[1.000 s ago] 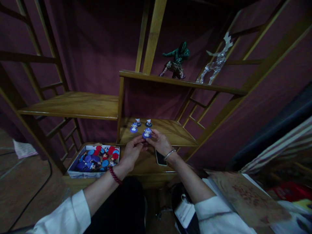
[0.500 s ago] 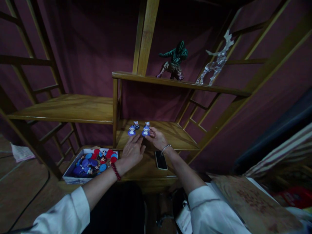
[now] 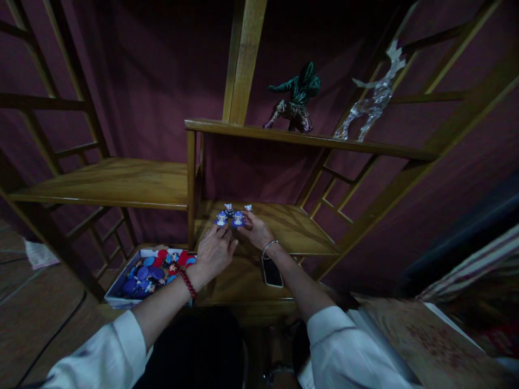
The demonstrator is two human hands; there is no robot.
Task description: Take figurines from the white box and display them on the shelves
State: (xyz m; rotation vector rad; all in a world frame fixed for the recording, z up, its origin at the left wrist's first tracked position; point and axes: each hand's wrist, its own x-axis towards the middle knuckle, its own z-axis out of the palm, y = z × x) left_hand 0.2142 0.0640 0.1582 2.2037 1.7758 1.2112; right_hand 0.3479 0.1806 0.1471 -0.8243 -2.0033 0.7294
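Two small purple-and-white figurines on round purple bases stand side by side at the front of the low shelf. My right hand point(image 3: 256, 231) pinches the right-hand purple figurine point(image 3: 238, 219) at its side. My left hand point(image 3: 214, 249) reaches up to the left-hand purple figurine point(image 3: 221, 218); its fingertips are at the base, fingers stretched and thumb apart. Behind them are a dark-and-white figurine point(image 3: 228, 209) and another similar figurine point(image 3: 248, 208), partly covered by my right hand.
An open box point(image 3: 114, 297) of red, blue and purple figurines sits at lower left. A phone point(image 3: 272, 272) lies under my right wrist. On the upper shelf point(image 3: 243, 129) stand a crouching green-hooded statue point(image 3: 298, 100) and a clear deer statue point(image 3: 371, 102). Wooden uprights frame the shelves.
My right hand has slid the right-hand purple figurine leftward, closer to the left-hand one. My left fingertips have come up to the left-hand figurine's base. The camera view has shifted slightly.
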